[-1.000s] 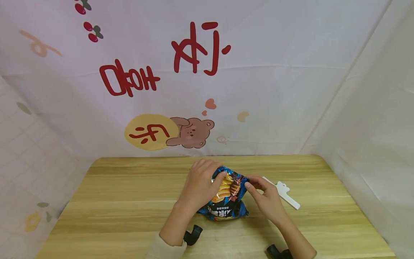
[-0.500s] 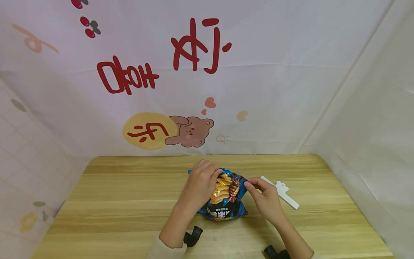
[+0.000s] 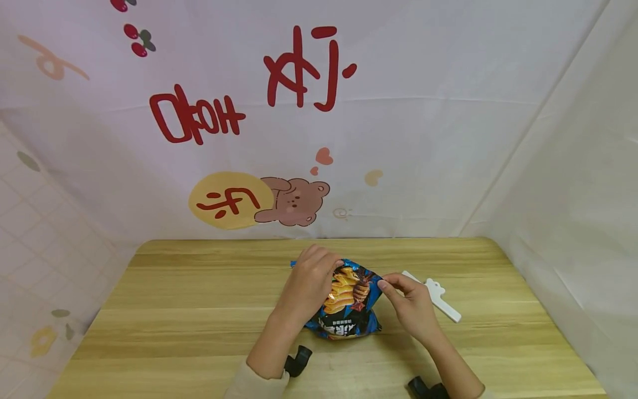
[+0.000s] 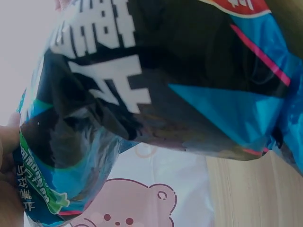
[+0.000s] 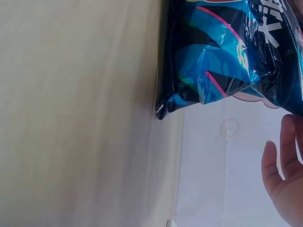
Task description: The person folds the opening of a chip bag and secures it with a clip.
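A blue and black chip bag point(image 3: 344, 302), printed with yellow crisps, stands on the table in the head view, its top end tilted up and away. My left hand point(image 3: 311, 282) grips its upper left part, with the thumb on the printed face. A small blue corner shows beyond that hand. At the upper right corner, my right hand point(image 3: 411, 307) pinches the bag between thumb and fingers. Close up, the left wrist view is filled by the crinkled bag point(image 4: 213, 61). The right wrist view catches its lower corner, along with my right hand point(image 5: 286, 184). The finger contact behind the bag is hidden.
A white plastic clip point(image 3: 443, 302), long and narrow, lies on the wooden table point(image 3: 199, 310) just right of my right hand. Black wrist-worn pieces point(image 3: 299, 361) show beside both forearms. A printed cloth wall point(image 3: 408, 138) stands behind the table, with more cloth at both sides.
The bag's blue corner has come into view left of my left hand, and the printed face has creased a little. Both hands keep their hold; the head view has shifted slightly.
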A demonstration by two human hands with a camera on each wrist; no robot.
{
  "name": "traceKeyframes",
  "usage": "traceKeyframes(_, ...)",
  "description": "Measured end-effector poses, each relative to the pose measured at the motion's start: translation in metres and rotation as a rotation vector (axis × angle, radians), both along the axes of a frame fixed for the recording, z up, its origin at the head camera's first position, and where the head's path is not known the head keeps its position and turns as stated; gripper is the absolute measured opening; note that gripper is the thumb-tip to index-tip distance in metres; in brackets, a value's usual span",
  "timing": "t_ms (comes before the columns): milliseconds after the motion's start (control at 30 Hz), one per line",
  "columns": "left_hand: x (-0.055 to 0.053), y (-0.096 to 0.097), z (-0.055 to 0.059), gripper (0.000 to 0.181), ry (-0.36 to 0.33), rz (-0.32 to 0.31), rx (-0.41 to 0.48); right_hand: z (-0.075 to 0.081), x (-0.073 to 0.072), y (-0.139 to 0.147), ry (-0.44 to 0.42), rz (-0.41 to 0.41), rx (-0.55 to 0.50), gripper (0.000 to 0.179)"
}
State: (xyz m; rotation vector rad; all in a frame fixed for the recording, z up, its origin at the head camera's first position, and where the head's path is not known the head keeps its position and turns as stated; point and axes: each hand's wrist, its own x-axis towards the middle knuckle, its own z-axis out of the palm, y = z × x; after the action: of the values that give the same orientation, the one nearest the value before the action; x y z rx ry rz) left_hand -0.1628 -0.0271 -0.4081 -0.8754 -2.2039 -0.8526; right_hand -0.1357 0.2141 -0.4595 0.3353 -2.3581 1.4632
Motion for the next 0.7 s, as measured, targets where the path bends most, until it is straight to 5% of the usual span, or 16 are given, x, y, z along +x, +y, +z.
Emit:
traceKeyframes(300, 0.0009, -0.0018, 0.0009, 0.004, 0.006, -0.002, -0.018, -0.0003, 0.0002, 0.0003, 0.034, 0.001, 0.003, 0.012)
traceKeyframes(700, 0.0025, -0.0066, 0.0034, 0.017, -0.068, -0.053, 0.013, -0.0006, 0.0, 0.0025, 0.145, 0.013, 0.025, 0.02)
